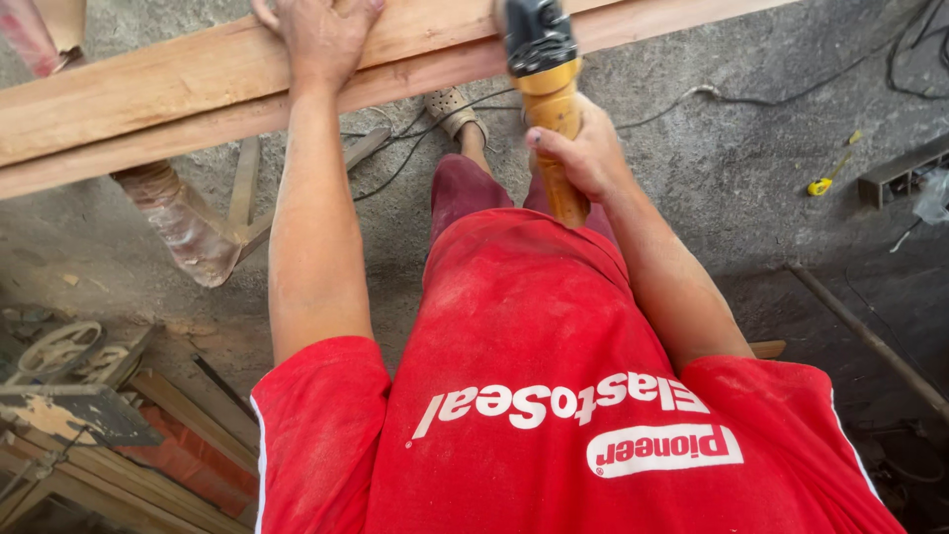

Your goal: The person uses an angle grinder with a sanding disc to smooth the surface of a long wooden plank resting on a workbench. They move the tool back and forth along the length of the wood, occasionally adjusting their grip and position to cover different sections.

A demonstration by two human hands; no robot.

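A long wooden plank (178, 84) runs across the top of the view, tilted slightly up to the right. My left hand (318, 35) presses flat on top of it, fingers spread over the far edge. My right hand (585, 153) grips the yellow body of a handheld power tool (546, 94), whose black head rests against the plank's near edge. My red shirt and dark red trousers fill the lower middle, and one shoe (453, 109) shows below the plank.
Grey concrete floor lies below. Black cables (692, 99) trail to the right. A yellow tape measure (820, 185) and a metal channel (900, 173) lie at right. Wooden trestle legs (242, 198), stacked boards (168, 445) and a metal wheel (59, 348) sit at left.
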